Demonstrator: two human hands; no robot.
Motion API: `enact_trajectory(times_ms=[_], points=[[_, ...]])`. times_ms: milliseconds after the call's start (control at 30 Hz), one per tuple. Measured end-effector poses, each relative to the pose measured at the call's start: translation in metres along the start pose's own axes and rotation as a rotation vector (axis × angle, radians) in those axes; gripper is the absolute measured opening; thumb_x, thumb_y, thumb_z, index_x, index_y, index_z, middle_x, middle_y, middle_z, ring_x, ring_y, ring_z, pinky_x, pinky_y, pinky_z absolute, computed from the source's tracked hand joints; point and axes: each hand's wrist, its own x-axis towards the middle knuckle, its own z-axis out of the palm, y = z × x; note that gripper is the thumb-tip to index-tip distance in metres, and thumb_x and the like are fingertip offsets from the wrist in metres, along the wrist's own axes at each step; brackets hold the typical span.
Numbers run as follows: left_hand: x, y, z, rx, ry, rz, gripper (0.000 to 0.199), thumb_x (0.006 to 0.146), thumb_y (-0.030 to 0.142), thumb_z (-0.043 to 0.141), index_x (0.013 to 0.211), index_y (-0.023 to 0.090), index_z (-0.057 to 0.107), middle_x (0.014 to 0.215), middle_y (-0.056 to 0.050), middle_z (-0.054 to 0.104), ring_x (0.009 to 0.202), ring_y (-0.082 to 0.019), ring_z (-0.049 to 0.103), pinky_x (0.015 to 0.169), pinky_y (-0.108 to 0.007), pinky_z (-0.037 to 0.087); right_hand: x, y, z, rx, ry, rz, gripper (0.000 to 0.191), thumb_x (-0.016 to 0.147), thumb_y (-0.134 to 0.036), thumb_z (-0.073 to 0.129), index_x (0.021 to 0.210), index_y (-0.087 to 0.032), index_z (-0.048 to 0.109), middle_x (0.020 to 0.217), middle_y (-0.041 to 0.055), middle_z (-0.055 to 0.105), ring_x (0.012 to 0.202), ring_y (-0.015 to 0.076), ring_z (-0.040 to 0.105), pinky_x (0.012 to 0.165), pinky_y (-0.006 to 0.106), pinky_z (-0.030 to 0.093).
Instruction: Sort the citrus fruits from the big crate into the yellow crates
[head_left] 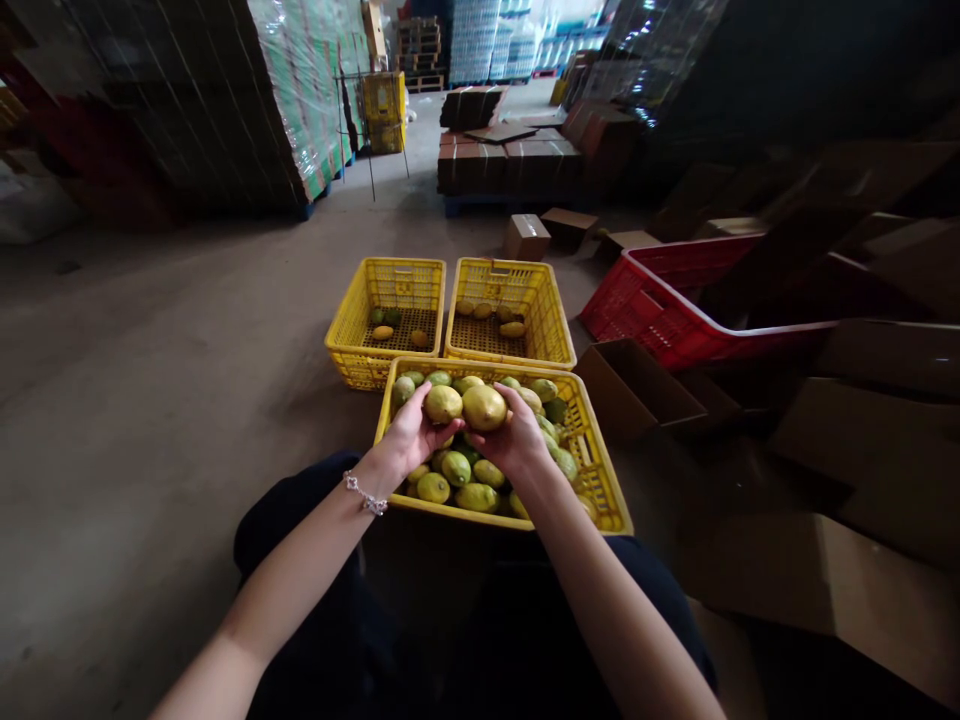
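Note:
Over the front yellow crate (609, 470), my left hand (409, 435) is closed around a yellow-green lemon (443, 404). A slightly larger yellow lemon (484, 408) sits in the fingers of my right hand (519, 440). The two lemons are side by side, almost touching. Beneath them the crate holds many green and yellow lemons (477, 497), partly hidden by my hands. Behind it stand two more yellow crates. The left crate (384, 352) has a few yellow and green fruits on its bottom; in the right crate (510, 360) lie several yellow ones.
To the right a red crate (637, 315) stands tilted beside an opened cardboard box (637, 390), with more cardboard around it. Flattened cartons (510, 165) are stacked on a pallet ahead. A wrapped pallet load (292, 100) stands at the left, beyond the concrete floor (187, 330).

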Motion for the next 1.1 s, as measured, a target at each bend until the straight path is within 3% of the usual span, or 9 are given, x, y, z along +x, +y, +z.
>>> enact_trajectory(times_ms=[233,500,933,1100], points=[[0.002,0.000,-0.002,-0.005,-0.028,0.035,0.024,0.104,0.032,0.056,0.119,0.016,0.064,0.098,-0.009,0.071,0.063,-0.012,0.067,0.054,-0.019,0.060,-0.003,-0.003,-0.001,-0.025,-0.044,-0.012,0.011,0.091,-0.028,0.060,0.091,-0.018,0.063,0.060,0.0019,0.068,0.042,0.0168,0.061,0.029,0.021,0.040],[-0.006,0.003,-0.001,0.073,-0.062,0.006,0.038,0.108,0.036,0.041,0.118,0.009,0.065,0.077,-0.009,0.068,0.055,-0.014,0.062,0.050,-0.020,0.056,-0.005,-0.006,0.000,-0.088,-0.034,-0.051,0.013,0.093,-0.029,0.059,0.096,-0.017,0.065,0.057,0.0003,0.067,0.039,0.0156,0.059,0.032,0.021,0.047],[-0.003,0.000,-0.007,0.147,-0.105,-0.002,0.055,0.109,0.048,0.032,0.133,0.009,0.063,0.089,-0.015,0.076,0.048,-0.014,0.062,0.045,-0.022,0.052,0.000,-0.006,-0.005,-0.144,-0.072,-0.028,0.023,0.091,-0.042,0.064,0.091,-0.019,0.066,0.052,-0.0004,0.063,0.035,0.0154,0.053,0.029,0.023,0.042],[-0.006,0.000,-0.005,0.249,-0.079,0.016,0.049,0.109,0.047,0.041,0.123,0.008,0.067,0.081,-0.012,0.076,0.047,-0.013,0.061,0.046,-0.022,0.053,-0.006,-0.008,-0.001,-0.143,-0.041,-0.126,0.019,0.092,-0.040,0.064,0.086,-0.021,0.065,0.059,-0.0004,0.067,0.042,0.0153,0.058,0.032,0.023,0.046]])
